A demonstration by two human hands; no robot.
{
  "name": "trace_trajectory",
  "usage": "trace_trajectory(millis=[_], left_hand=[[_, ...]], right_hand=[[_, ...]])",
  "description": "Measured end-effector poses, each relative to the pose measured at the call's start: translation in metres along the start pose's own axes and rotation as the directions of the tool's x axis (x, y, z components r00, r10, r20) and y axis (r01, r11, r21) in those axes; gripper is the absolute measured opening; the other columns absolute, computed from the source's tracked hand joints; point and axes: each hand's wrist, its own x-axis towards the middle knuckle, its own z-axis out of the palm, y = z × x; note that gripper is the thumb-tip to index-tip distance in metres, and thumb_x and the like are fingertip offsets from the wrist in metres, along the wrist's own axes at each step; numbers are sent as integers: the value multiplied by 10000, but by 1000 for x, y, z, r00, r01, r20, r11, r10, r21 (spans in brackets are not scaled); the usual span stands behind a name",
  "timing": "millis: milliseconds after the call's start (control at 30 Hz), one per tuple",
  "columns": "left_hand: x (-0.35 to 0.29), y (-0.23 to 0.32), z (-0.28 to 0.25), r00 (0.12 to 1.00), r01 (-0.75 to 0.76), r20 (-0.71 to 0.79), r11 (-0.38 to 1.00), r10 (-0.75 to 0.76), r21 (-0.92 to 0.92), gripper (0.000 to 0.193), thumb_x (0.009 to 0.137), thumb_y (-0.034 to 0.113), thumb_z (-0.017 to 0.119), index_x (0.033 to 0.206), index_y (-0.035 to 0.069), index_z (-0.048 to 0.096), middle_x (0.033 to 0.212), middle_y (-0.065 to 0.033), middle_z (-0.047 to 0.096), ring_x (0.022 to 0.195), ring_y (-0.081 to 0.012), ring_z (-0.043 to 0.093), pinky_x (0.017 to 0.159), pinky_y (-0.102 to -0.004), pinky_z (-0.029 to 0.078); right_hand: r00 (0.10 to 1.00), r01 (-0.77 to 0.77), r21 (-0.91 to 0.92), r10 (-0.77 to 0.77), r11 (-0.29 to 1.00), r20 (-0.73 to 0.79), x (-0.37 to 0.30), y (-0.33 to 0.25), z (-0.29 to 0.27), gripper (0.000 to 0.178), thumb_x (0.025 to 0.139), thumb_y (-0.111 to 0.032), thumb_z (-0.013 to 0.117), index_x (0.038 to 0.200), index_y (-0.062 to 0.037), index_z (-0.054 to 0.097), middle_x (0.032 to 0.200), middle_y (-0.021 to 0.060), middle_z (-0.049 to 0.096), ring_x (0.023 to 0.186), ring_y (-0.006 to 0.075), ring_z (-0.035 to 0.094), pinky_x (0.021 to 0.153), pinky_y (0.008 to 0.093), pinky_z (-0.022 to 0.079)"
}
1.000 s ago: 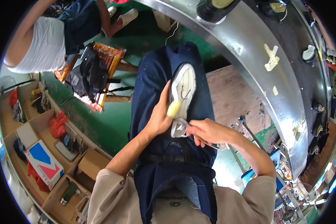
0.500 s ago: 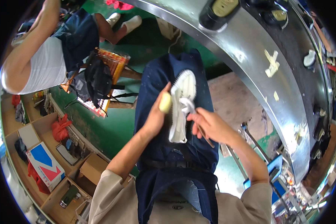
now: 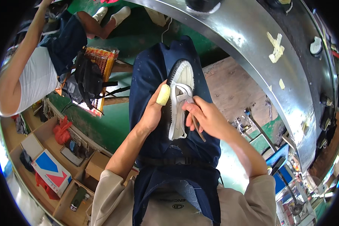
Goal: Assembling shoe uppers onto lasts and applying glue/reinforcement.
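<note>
An unfinished shoe [image 3: 182, 75] lies over my apron-covered lap, its pale underside up and its toe pointing away from me. Dark, toothed edging runs around its rim. My left hand [image 3: 154, 111] grips the shoe's left side, its fingers hidden beneath and a yellow wrapping [image 3: 163, 95] on the thumb. At the shoe's middle, my right hand [image 3: 205, 116] is closed around a thin brown-handled tool [image 3: 198, 130], whose handle end points down toward my lap. A pale grey-white strip [image 3: 180, 90] crosses the underside by my right fingertips; whether it belongs to the shoe or the tool is unclear.
A curved metal bench [image 3: 248, 49] with dark shoes on it runs along the right. To the left stand a wooden compartment box [image 3: 75, 169] and a stool with a black bag [image 3: 83, 81]. Another person [image 3: 37, 79] sits at upper left. A blue-topped stand [image 3: 280, 162] is at lower right.
The shoe has turned slightly, showing more of its dark side. My right hand has shifted a little left, and the pale strip now lies across the underside. The whole view has shifted slightly.
</note>
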Motion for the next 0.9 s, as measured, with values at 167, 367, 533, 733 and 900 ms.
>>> trace_trajectory(millis=[167, 367, 533, 733, 900], left_hand=[[0, 2, -1, 993, -81, -71, 986, 92, 149, 521, 1085, 76, 394, 1596, 15, 310, 1522, -136, 493, 1403, -214, 462, 1190, -347, 337], [2, 6, 26, 984, -148, -19, 873, 177, 465, 554, 1036, 117, 477, 1560, 15, 329, 1443, -202, 506, 1322, -281, 513, 1131, -374, 393], [2, 4, 41, 969, -153, -54, 755, 242, 638, 537, 1012, 86, 496, 1528, 0, 376, 1380, -195, 540, 1241, -272, 549, 1083, -360, 426], [-2, 6, 41, 958, -186, -76, 798, 278, 573, 545, 928, -13, 499, 1466, -51, 421, 1288, -247, 615, 1207, -316, 608, 1057, -384, 461], [-10, 16, 33, 939, -220, -25, 657, 343, 721, 559, 869, -42, 498, 1424, -71, 439, 1271, -290, 630, 1217, -388, 621, 1060, -405, 462]], right_hand=[[995, 48, -302, -20, 952, 96, 19, -31, -15, 332, 1098, -332, 489, 1040, -7, 517, 702, 129, 672, 577, 259, 660, 556, 413, 500], [950, 118, -16, -117, 993, -291, 2, 24, 44, 356, 1117, -328, 442, 985, -4, 507, 637, 109, 614, 512, 229, 605, 530, 391, 482], [964, 74, 389, 34, 918, -264, -12, 21, 49, 367, 1130, -336, 412, 985, -14, 514, 659, 68, 574, 514, 150, 572, 507, 307, 465], [988, -149, 681, 87, 717, 125, -18, 28, 22, 474, 1099, -523, 402, 1100, -65, 521, 711, 46, 592, 522, 158, 619, 358, 233, 401], [988, -141, 322, 151, 936, -7, -31, 11, -14, 432, 1103, -442, 457, 1190, -32, 567, 754, 59, 652, 552, 143, 641, 419, 247, 432]])
